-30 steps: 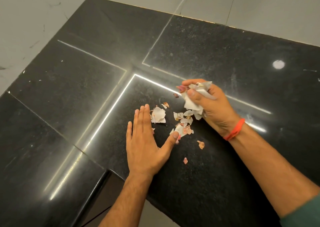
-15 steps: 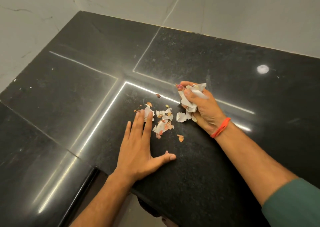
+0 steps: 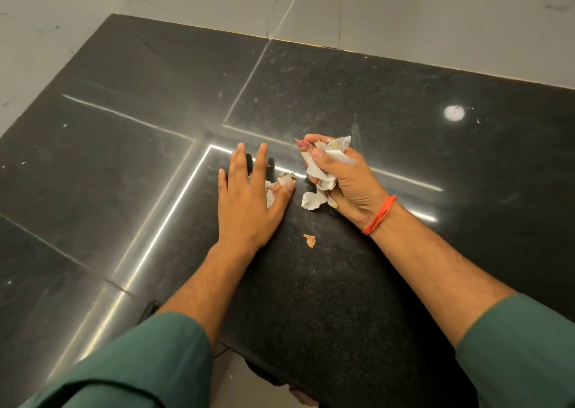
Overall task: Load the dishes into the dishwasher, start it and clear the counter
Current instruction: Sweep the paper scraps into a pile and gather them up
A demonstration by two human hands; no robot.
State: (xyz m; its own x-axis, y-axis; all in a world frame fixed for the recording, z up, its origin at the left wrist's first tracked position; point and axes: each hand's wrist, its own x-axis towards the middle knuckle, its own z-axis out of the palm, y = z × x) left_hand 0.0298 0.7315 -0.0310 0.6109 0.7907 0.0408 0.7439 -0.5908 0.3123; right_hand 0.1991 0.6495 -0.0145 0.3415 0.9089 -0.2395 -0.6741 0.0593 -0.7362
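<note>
Your left hand (image 3: 249, 202) lies flat and spread on the black worktop (image 3: 342, 298), its thumb corralling a few peel scraps (image 3: 281, 183). Sweep them toward three o'clock into your right hand (image 3: 345, 183), whose grip is clamped on a wad of peels (image 3: 326, 158). Don't miss the stray orange flake (image 3: 309, 240) at six o'clock. Keep the wad squeezed, or bits will likely drop.

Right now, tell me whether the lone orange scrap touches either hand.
Apart. The head view shows the orange scrap lying alone on the counter, with bare black surface between it and the left hand and right hand.
</note>
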